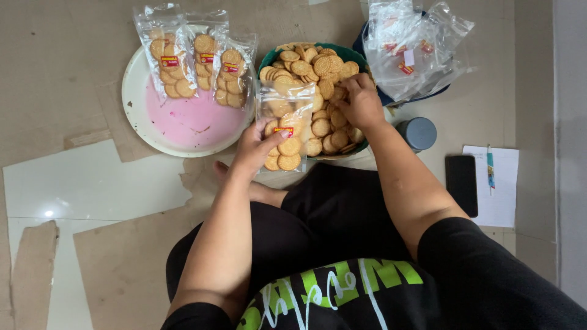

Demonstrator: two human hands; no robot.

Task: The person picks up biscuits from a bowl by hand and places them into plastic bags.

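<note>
Right hand [361,101] fingertips buried among biscuits [318,67]. Green bowl [351,55] mostly covered. Labels on 3 filled packets [199,64] too small to tell. Shirt cut off at bottom edge.

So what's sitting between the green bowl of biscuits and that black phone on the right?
In the head view, a small grey round lidded container stands on the floor between the green bowl and the black phone, partly behind the person's right forearm.
</note>
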